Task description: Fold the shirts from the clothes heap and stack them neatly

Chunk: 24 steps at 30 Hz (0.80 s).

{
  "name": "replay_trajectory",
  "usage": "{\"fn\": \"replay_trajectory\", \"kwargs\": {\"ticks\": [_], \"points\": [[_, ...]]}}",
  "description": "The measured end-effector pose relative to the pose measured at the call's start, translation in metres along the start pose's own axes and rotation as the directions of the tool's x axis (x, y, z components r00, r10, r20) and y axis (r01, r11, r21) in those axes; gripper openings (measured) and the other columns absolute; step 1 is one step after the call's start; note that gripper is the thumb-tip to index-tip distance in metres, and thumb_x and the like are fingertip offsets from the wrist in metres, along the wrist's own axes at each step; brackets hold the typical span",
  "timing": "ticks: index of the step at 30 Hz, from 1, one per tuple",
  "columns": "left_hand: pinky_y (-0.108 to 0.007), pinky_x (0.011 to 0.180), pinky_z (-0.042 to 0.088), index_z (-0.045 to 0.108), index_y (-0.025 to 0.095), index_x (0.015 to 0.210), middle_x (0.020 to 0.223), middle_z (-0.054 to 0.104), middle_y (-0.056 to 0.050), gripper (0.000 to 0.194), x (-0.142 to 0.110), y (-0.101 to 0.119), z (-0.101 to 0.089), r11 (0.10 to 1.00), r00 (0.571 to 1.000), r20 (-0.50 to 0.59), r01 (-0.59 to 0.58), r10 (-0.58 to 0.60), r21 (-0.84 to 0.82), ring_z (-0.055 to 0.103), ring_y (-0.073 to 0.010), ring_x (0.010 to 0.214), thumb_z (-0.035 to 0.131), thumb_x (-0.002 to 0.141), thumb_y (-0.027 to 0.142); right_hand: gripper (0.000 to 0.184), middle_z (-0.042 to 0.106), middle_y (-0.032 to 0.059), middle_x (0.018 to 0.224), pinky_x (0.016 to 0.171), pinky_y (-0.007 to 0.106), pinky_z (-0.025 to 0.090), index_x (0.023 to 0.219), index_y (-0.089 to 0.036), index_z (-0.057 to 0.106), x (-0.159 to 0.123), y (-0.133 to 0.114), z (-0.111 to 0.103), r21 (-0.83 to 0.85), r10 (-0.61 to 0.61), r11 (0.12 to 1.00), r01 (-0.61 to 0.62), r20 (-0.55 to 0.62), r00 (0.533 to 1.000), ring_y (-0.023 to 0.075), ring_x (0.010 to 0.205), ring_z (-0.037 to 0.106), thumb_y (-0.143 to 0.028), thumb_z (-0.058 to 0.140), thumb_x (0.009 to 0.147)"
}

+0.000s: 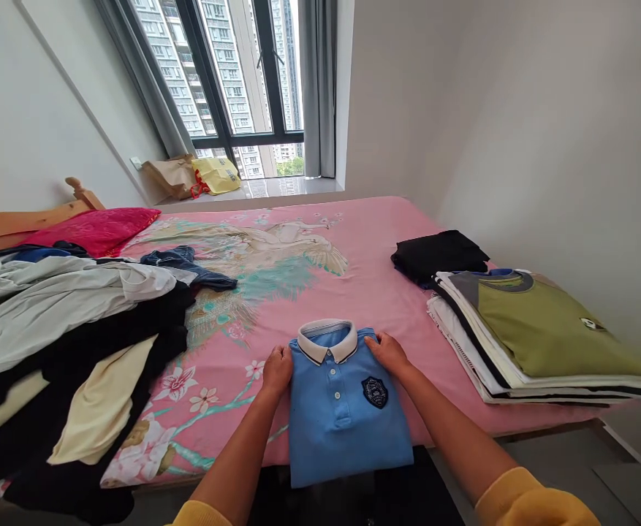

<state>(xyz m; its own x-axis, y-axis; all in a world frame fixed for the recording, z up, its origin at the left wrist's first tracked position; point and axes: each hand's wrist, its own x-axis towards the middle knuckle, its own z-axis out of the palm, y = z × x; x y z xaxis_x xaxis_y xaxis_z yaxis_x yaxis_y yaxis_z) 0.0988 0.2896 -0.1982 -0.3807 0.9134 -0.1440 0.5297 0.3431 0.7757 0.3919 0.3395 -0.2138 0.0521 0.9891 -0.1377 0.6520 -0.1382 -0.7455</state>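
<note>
A folded blue polo shirt (342, 409) with a white collar and a dark chest badge lies at the near edge of the pink bed (375, 248). My left hand (277, 369) grips its left shoulder, fingers curled over the fabric. My right hand (389, 352) grips the right shoulder the same way. Both forearms reach in from below, with yellow sleeves at the cuffs.
A stack of folded shirts (528, 340), olive one on top, sits at the right, with a folded black garment (439, 256) behind it. A heap of unfolded clothes (73, 343) covers the left side. A red pillow (98, 228) lies by the headboard. Bags (196, 175) rest on the window sill.
</note>
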Motion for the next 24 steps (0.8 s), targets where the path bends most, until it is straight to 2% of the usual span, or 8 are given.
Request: {"fn": "replay_trajectory", "kwargs": {"ticks": [2, 5, 9, 13, 16, 19, 22, 24], "points": [[-0.025, 0.054, 0.041, 0.047, 0.021, 0.062, 0.063, 0.057, -0.002, 0.032, -0.001, -0.001, -0.001, 0.999, 0.999, 0.053, 0.001, 0.001, -0.045, 0.056, -0.0164, 0.064, 0.041, 0.080, 0.046, 0.038, 0.069, 0.0068, 0.081, 0.062, 0.025, 0.042, 0.079, -0.017, 0.065, 0.003, 0.001, -0.001, -0.005, 0.003, 1.000, -0.003, 0.031, 1.000, 0.0185, 0.074, 0.062, -0.050, 0.047, 0.079], [-0.022, 0.045, 0.037, 0.047, 0.021, 0.064, 0.051, 0.045, 0.005, 0.035, -0.006, -0.003, -0.001, 0.992, 0.992, 0.128, 0.010, 0.006, -0.126, 0.047, -0.0118, 0.047, 0.045, 0.074, 0.055, 0.042, 0.069, 0.0053, 0.079, 0.060, 0.024, 0.042, 0.081, -0.017, 0.065, 0.006, 0.002, -0.004, -0.016, 0.014, 1.000, -0.013, 0.052, 0.999, 0.0171, 0.071, 0.061, -0.050, 0.040, 0.083], [-0.019, 0.045, 0.036, 0.046, 0.021, 0.070, 0.054, 0.042, 0.007, 0.036, -0.012, -0.004, -0.001, 0.979, 0.993, 0.114, -0.006, 0.030, -0.202, 0.043, -0.0081, 0.047, 0.046, 0.073, 0.056, 0.043, 0.069, 0.0097, 0.085, 0.065, 0.027, 0.041, 0.080, -0.017, 0.065, 0.007, 0.001, -0.010, -0.097, 0.029, 0.995, -0.024, 0.047, 0.998, 0.0208, 0.078, 0.061, -0.051, 0.040, 0.084], [-0.021, 0.041, 0.034, 0.048, 0.020, 0.068, 0.053, 0.046, 0.005, 0.039, -0.006, -0.003, -0.004, 0.982, 0.984, 0.176, 0.027, 0.007, -0.185, 0.045, -0.0096, 0.045, 0.042, 0.076, 0.058, 0.049, 0.065, 0.0105, 0.065, 0.064, 0.029, 0.040, 0.058, -0.019, 0.062, 0.009, -0.001, -0.016, -0.167, 0.046, 0.985, -0.030, 0.096, 0.994, 0.0221, 0.070, 0.060, -0.049, 0.036, 0.086], [-0.024, 0.040, 0.034, 0.049, 0.020, 0.059, 0.048, 0.048, 0.002, 0.046, 0.002, 0.000, -0.003, 0.994, 0.973, 0.227, 0.056, -0.033, -0.098, 0.049, -0.0137, 0.044, 0.036, 0.080, 0.059, 0.051, 0.064, 0.0080, 0.062, 0.060, 0.028, 0.038, 0.057, -0.019, 0.062, 0.011, -0.001, -0.014, -0.171, 0.035, 0.985, -0.017, 0.106, 0.994, 0.0203, 0.065, 0.059, -0.050, 0.035, 0.087], [-0.027, 0.051, 0.039, 0.049, 0.020, 0.058, 0.055, 0.054, -0.002, 0.045, 0.005, 0.005, 0.004, 1.000, 0.988, 0.150, 0.017, -0.018, 0.010, 0.056, -0.0178, 0.057, 0.033, 0.085, 0.053, 0.052, 0.066, 0.0064, 0.069, 0.058, 0.026, 0.037, 0.067, -0.018, 0.064, 0.010, -0.002, -0.004, -0.154, 0.008, 0.988, 0.000, 0.054, 0.998, 0.0181, 0.065, 0.057, -0.051, 0.030, 0.089], [-0.029, 0.066, 0.040, 0.054, 0.020, 0.073, 0.079, 0.063, -0.008, 0.037, 0.000, 0.007, 0.013, 0.993, 1.000, 0.003, -0.030, 0.029, 0.114, 0.060, -0.0216, 0.081, 0.030, 0.089, 0.043, 0.053, 0.067, 0.0087, 0.081, 0.062, 0.026, 0.036, 0.082, -0.017, 0.065, 0.006, 0.000, 0.006, -0.156, -0.012, 0.988, 0.002, -0.063, 0.998, 0.0182, 0.073, 0.057, -0.048, 0.022, 0.092], [-0.030, 0.070, 0.038, 0.054, 0.020, 0.082, 0.086, 0.063, -0.010, 0.036, -0.004, 0.007, 0.016, 0.985, 0.997, -0.061, -0.034, 0.045, 0.167, 0.059, -0.0233, 0.087, 0.027, 0.091, 0.041, 0.052, 0.067, 0.0105, 0.086, 0.065, 0.026, 0.035, 0.086, -0.017, 0.064, 0.004, 0.001, 0.010, -0.166, -0.022, 0.986, 0.001, -0.122, 0.992, 0.0186, 0.076, 0.057, -0.046, 0.021, 0.093]]}}
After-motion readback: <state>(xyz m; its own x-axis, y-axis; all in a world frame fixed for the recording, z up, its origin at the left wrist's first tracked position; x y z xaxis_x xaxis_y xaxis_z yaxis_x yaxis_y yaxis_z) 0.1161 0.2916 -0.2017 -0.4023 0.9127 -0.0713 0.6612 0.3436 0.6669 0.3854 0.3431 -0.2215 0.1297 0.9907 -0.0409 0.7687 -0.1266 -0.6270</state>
